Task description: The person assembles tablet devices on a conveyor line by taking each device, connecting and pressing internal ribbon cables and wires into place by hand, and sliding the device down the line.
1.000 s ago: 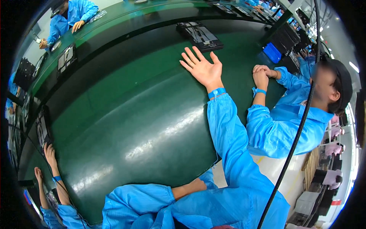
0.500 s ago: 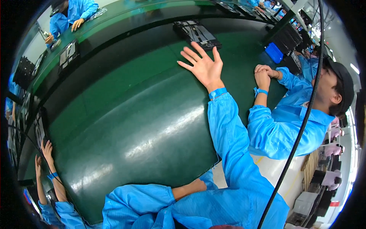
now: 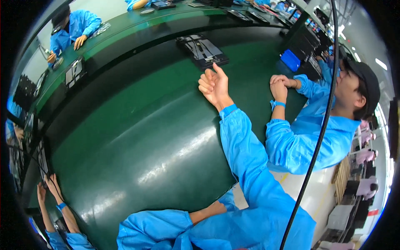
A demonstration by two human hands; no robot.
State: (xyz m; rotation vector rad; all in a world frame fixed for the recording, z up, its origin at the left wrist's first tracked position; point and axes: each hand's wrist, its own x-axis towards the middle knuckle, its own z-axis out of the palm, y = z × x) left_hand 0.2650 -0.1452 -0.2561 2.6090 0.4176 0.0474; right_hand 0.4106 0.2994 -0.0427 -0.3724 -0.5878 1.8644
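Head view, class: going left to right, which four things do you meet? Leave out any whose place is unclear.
Flat black-and-grey unit at upper left → wearer's raised right hand → co-worker's clasped hands → co-worker's black cap.

Black device lying on green desk; right hand showing loosely curled fingers nearby; blue bin sitting rightward.
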